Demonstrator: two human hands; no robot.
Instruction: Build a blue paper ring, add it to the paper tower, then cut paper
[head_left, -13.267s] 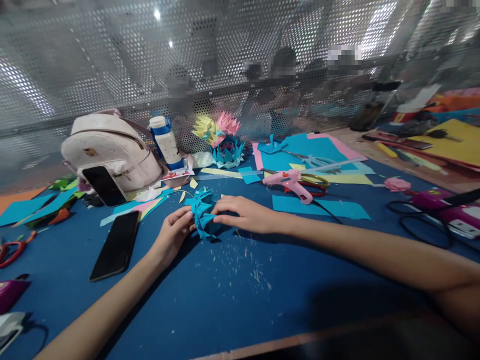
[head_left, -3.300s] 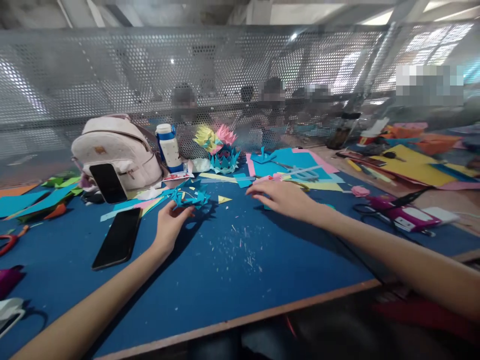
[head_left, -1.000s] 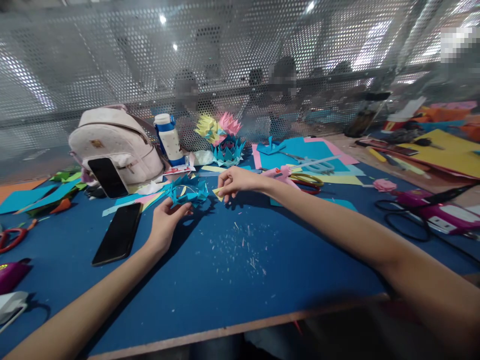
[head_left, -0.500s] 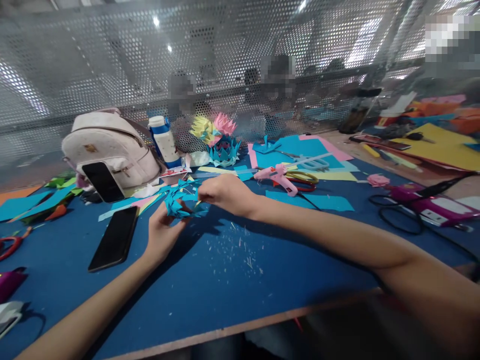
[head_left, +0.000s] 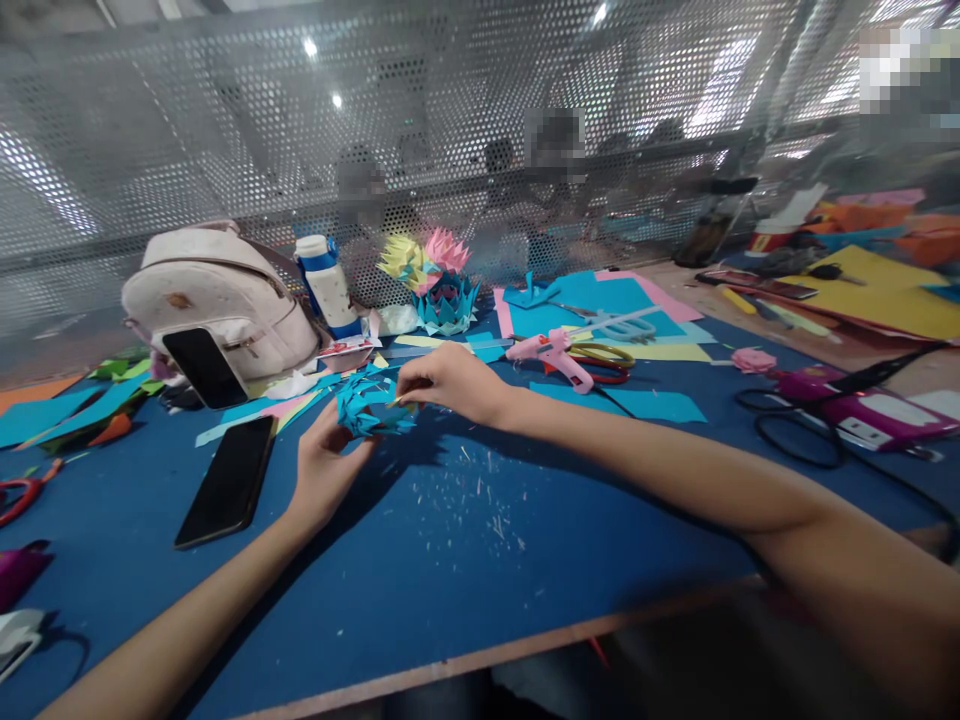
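Observation:
My left hand point(head_left: 330, 455) is closed round the near left side of a blue folded-paper flower point(head_left: 364, 405) with pointed petals, held a little above the table. My right hand point(head_left: 450, 385) is at the flower's right side, thumb and forefinger pinched together. A small yellowish piece point(head_left: 397, 402) shows at those fingertips, too small to make out fully. Behind the hands stands a finished-looking cluster of paper flowers, with a yellow bloom point(head_left: 407, 262), a pink bloom point(head_left: 448, 249) and a blue base point(head_left: 448, 305).
A pink glue gun point(head_left: 553, 355) lies right of the hands, near scissors point(head_left: 622, 328) and blue paper sheets point(head_left: 619, 402). On the left are a phone point(head_left: 229, 480), a pale backpack point(head_left: 217, 300) and a bottle point(head_left: 328, 285). A purple power strip point(head_left: 862, 410) trails cable at right.
My right hand has shifted very slightly, its pinched fingertips staying by the flower. The blue flower has turned a little in my left hand.

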